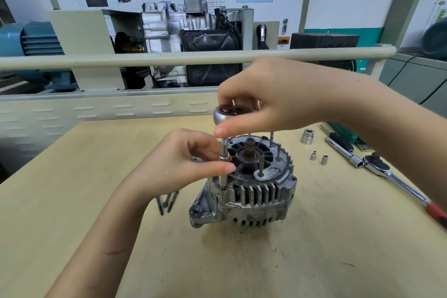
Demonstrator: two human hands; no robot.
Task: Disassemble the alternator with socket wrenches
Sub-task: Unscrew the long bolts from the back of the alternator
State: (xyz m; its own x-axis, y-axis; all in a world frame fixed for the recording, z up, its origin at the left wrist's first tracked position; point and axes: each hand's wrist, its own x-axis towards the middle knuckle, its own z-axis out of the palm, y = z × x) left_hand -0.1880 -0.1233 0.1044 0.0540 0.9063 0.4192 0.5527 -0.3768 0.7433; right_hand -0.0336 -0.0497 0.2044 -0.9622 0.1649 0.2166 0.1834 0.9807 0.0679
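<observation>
Our left hand sat nearest us, thumb and fingers pinching the extension bar about mid-length. Bar stood near vertical, lower end on a bolt at the alternator rim, left side. Alternator upright on the table, approx centre. Right hand directly above, fingers grasping the ratchet head atop the bar. Judged next turn goes round that vertical axis; right hand drives, left steadies. Loose bolts lay just left.

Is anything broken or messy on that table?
Nothing looks broken. The alternator stands upright while both hands work a small ratchet on its extension. Three long bolts lie loose beside it, and three sockets stand apart near a big ratchet. The tabletop is scuffed.
</observation>
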